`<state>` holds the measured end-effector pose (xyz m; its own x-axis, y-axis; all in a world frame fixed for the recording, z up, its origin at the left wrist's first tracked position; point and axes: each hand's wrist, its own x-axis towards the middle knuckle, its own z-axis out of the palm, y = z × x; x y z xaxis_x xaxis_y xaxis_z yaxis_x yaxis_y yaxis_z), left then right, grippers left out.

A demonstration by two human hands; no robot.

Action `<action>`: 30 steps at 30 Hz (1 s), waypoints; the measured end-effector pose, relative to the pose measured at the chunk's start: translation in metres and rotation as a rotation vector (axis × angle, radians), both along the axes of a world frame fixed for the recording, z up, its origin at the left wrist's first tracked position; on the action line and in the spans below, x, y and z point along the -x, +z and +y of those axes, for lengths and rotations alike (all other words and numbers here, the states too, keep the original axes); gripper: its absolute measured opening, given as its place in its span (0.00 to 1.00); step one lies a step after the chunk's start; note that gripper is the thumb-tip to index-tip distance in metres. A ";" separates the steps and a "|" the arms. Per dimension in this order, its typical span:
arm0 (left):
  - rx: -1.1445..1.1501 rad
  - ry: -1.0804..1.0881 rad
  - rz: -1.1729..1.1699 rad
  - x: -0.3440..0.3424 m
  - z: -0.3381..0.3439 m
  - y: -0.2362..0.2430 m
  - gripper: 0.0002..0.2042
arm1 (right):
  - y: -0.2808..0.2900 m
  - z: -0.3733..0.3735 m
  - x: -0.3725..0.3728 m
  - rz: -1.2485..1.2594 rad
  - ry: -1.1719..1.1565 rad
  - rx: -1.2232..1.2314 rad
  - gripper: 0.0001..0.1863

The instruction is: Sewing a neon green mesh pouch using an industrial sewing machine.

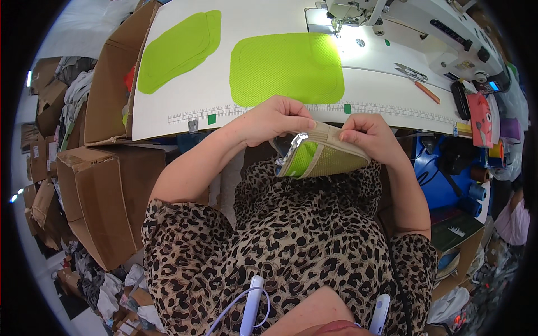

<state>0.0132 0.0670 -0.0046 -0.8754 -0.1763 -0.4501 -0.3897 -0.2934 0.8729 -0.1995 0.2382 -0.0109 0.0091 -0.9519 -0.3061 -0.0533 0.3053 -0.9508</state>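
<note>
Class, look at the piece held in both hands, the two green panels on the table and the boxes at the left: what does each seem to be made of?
Held piece: green mesh fabric, it seems, with beige woven binding and a shiny silver, foil-like lining. Green panels: matte textile, probably mesh, with faint stitch lines. Boxes: brown corrugated cardboard, dull and creased. Left hand and right hand pinch the piece.

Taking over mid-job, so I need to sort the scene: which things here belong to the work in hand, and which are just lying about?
In hand:
- left hand and right hand, both pinching the beige-edged green mesh pouch
- two flat lime-green mesh panels on the white sewing table
- white sewing machine

Lying about:
- orange-handled tool
- brown cardboard boxes
</note>
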 end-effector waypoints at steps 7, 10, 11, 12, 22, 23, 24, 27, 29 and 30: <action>-0.097 0.036 -0.029 -0.002 -0.017 -0.007 0.08 | -0.018 -0.015 -0.003 -0.157 -0.024 -0.023 0.08; -0.081 0.033 -0.057 -0.007 -0.026 0.010 0.07 | -0.023 -0.022 -0.017 -0.271 -0.086 0.040 0.07; 0.063 -0.006 -0.098 -0.007 -0.032 0.019 0.07 | -0.026 -0.024 -0.019 -0.357 -0.120 0.057 0.08; 0.208 -0.049 -0.138 -0.004 -0.039 0.025 0.07 | -0.026 -0.028 -0.022 -0.440 -0.159 0.076 0.09; 0.968 -0.387 -0.210 0.086 -0.120 0.083 0.12 | -0.038 -0.058 -0.041 -0.896 -0.287 0.323 0.17; 0.972 -0.401 -0.201 0.099 -0.125 0.073 0.12 | -0.045 -0.062 -0.034 -0.775 -0.289 0.421 0.19; 0.980 -0.413 -0.164 0.107 -0.130 0.061 0.13 | -0.045 -0.064 -0.032 -0.777 -0.292 0.426 0.19; 0.984 -0.427 -0.108 0.129 -0.130 0.034 0.13 | -0.037 -0.064 -0.024 0.092 -0.421 0.473 0.14; 0.969 -0.403 -0.115 0.134 -0.127 0.023 0.14 | -0.026 -0.063 -0.022 0.492 -0.440 0.525 0.10; 0.968 -0.408 -0.114 0.136 -0.127 0.021 0.14 | -0.023 -0.065 -0.020 0.691 -0.437 0.554 0.09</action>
<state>-0.1229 -0.0603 0.0166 -0.9105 -0.2064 -0.3584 -0.3969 0.6799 0.6166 -0.1795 0.1727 -0.0337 -0.3903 -0.8393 0.3784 -0.6392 -0.0488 -0.7675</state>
